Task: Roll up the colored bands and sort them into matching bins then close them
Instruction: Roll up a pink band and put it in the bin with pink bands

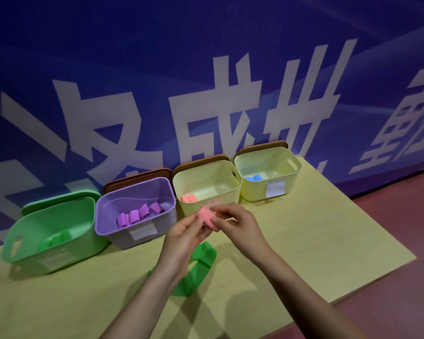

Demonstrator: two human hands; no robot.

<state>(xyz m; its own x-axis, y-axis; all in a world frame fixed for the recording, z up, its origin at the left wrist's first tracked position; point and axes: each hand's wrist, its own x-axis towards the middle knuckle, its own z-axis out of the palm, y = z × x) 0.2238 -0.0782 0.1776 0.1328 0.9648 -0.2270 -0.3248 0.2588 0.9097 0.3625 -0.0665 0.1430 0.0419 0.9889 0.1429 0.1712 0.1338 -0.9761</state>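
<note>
A rolled pink band (208,216) is held above the table between both hands. My left hand (184,232) pinches its left end and my right hand (238,222) pinches its right end. Below them a green band (197,267) lies unrolled on the table, partly hidden by my left wrist. Four open bins stand in a row: a green bin (22,241) with green rolls, a purple bin (108,228) with several purple rolls, a yellow bin (233,192) with pink rolls (189,198), and a second yellow bin (294,177) with a blue roll (253,178).
Lids lean behind the bins against the blue wall: a green lid (59,198) and brown lids (137,176). The pale wooden table (316,241) ends at the right over a reddish floor (402,216). White labels sit on the bin fronts.
</note>
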